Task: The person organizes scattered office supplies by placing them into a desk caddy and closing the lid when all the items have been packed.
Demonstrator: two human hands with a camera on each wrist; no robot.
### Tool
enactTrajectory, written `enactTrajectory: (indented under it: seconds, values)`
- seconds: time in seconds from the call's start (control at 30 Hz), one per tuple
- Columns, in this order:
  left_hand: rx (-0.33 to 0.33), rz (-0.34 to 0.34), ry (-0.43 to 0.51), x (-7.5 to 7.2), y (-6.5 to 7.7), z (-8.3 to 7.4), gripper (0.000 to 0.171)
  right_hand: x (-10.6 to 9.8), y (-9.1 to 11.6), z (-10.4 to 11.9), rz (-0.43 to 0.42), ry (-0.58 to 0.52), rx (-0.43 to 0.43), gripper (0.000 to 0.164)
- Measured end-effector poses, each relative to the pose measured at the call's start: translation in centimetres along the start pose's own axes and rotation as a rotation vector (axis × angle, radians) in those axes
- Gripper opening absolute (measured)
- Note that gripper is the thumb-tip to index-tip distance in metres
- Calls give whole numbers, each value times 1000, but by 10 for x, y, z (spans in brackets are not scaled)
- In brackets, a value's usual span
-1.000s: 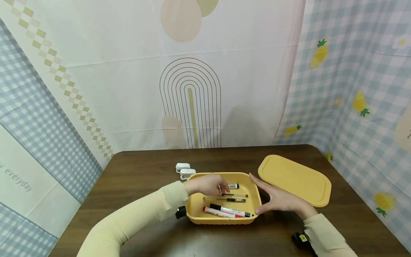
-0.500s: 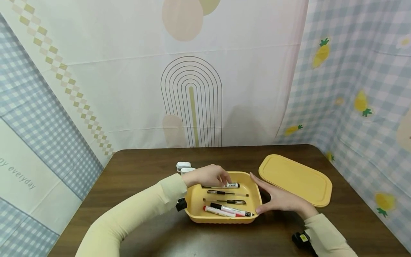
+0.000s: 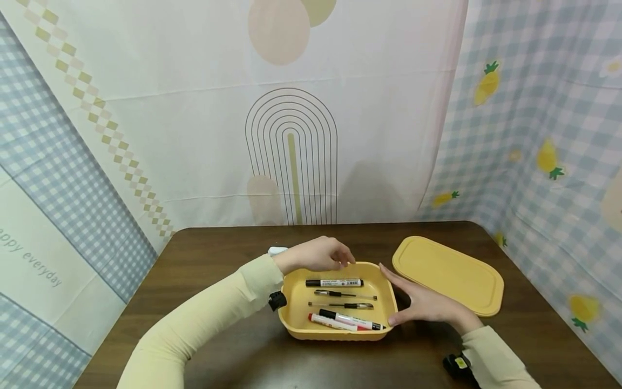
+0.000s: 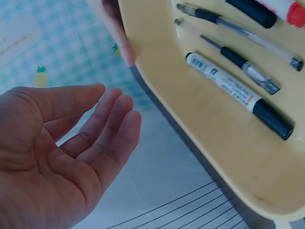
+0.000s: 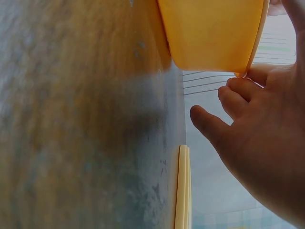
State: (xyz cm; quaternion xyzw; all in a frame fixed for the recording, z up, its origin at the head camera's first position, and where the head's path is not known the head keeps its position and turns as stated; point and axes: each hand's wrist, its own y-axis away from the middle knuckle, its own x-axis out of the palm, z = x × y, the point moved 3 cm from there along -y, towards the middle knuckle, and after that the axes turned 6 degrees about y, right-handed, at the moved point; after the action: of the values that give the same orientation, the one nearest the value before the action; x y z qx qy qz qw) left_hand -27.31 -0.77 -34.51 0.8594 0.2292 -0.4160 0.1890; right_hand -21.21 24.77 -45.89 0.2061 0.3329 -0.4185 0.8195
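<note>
My left hand [image 3: 326, 254] hovers over the far rim of a yellow box [image 3: 346, 335], holding nothing. Its fingers bend loosely, apart from the box, in the left wrist view. At the box's right end is my right hand [image 3: 427, 303], thumb and forefinger spread along the rim and touching its corners. Inside the box lies a black-capped whiteboard marker [image 4: 238, 93], nearest the far wall. Two gel pens, one of them this gel pen [image 3: 345, 294], lie in front of it. A red-capped marker [image 3: 332, 322] and another black-capped marker [image 3: 351, 319] lie together by the near wall.
A yellow lid [image 3: 448, 275] lies flat on the brown table [image 3: 228, 243], right of the box. Behind my left wrist a white object [image 3: 277, 250] shows partly; the rest is hidden. Printed cloth [image 3: 389, 135] hangs around the table.
My left hand has risen from among the pens to above the far rim. The upper gel pen and far marker are now uncovered, and the pens lie straighter. My right hand stays put.
</note>
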Motion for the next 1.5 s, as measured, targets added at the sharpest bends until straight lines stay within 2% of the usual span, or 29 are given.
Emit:
enactTrajectory:
  seconds: [0.17,0.4,0.67,1.03,1.2,1.5]
  values:
    - [30,-17,22,-8,-1,-4,25,0,0,0,-6,0,-4,112]
    - [30,-50,8,-16,-1,-4,26,0,0,1,-1,-19,-13,112]
    - [0,-152,64,-35,5,5,26,0,1,2,0,-15,-20,112]
    - [-47,-310,163,-72,27,13,28,-1,1,3,3,20,-27,113]
    - [-69,-357,152,-87,38,15,28,-1,1,3,-3,32,-38,114]
    - [-68,-469,159,-112,62,20,31,-1,1,2,7,4,-27,113]
